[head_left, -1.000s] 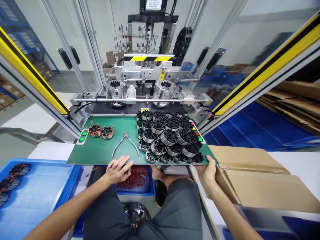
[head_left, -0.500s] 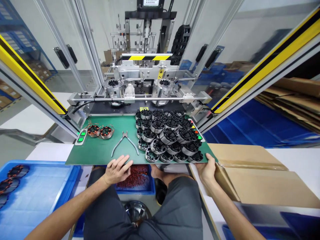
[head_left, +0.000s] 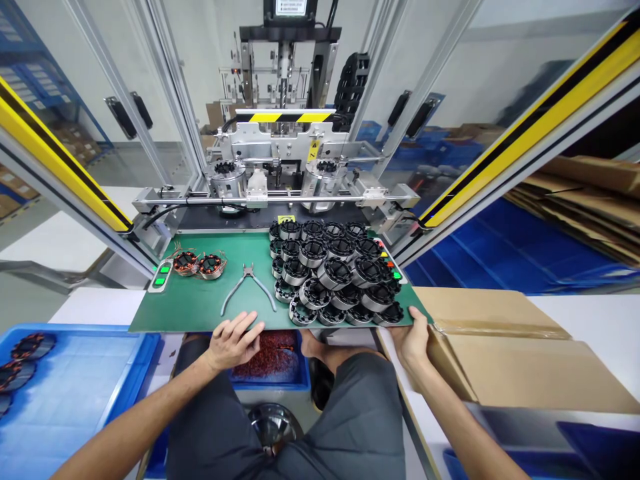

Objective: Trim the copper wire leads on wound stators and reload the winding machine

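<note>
Clock centred on the green work surface [head_left: 185, 310], 12 pointing away from the wearer.

Left hand [head_left: 234, 340]: at 7 o'clock, back of hand up, fingers loosely bent and slightly spread over the near edge. No part pinched between them. Nearest item: pliers [head_left: 249, 271], lying just beyond the fingertips, slightly to the 8 o'clock side of centre; handles spread toward the wearer, nose toward 12.

Right hand [head_left: 414, 337]: at 4 o'clock, by the near corner. Thumb lies along the edge; other fingers largely hidden, so cannot tell whether they press against it from below. Just beside the thumb: stacked black-and-silver ring cores [head_left: 337, 273], massed from 1 to 5 o'clock, rows overlapping, some resting on others.

At 9 to 10 o'clock: two copper-wound rings [head_left: 211, 266], side by side, loose wire ends showing. Button panel [head_left: 161, 276] with green buttons beside them at 9.

At 12: machine [head_left: 287, 143], two metal cylinders upright at its front. At 8, off the surface: blue tray [head_left: 75, 407], wound rings at its outer side. At 4, beyond the right hand: cardboard box [head_left: 540, 367]. At 6, below the edge: blue bin [head_left: 305, 367] containing reddish bits.
</note>
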{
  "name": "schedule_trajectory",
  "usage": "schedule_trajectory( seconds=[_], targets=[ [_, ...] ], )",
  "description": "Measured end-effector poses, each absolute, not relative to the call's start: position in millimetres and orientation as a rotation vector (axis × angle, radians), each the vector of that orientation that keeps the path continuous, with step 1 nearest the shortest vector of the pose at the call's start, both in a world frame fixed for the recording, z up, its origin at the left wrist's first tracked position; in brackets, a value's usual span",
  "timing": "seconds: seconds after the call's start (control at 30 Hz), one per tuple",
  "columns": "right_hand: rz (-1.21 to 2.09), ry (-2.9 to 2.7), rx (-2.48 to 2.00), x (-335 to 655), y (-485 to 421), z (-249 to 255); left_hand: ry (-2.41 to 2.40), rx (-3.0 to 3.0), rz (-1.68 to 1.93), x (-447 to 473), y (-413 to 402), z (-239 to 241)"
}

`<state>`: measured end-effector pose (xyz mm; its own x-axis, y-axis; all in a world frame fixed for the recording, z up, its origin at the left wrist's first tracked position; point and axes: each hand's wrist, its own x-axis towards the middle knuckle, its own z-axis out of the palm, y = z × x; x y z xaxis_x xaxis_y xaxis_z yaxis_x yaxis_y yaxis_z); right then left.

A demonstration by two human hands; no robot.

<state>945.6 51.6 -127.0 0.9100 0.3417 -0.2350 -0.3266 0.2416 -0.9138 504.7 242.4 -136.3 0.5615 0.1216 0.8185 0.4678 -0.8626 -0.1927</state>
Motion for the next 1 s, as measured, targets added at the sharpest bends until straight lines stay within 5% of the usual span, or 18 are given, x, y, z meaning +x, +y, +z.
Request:
schedule_trajectory(
  seconds=[1.0],
  targets=[
    [0.464, -0.041, -1.255, 941.9, 52.7, -125.4, -0.476, -2.410, -1.232, 503.7, 243.0, -139.5]
  ],
)
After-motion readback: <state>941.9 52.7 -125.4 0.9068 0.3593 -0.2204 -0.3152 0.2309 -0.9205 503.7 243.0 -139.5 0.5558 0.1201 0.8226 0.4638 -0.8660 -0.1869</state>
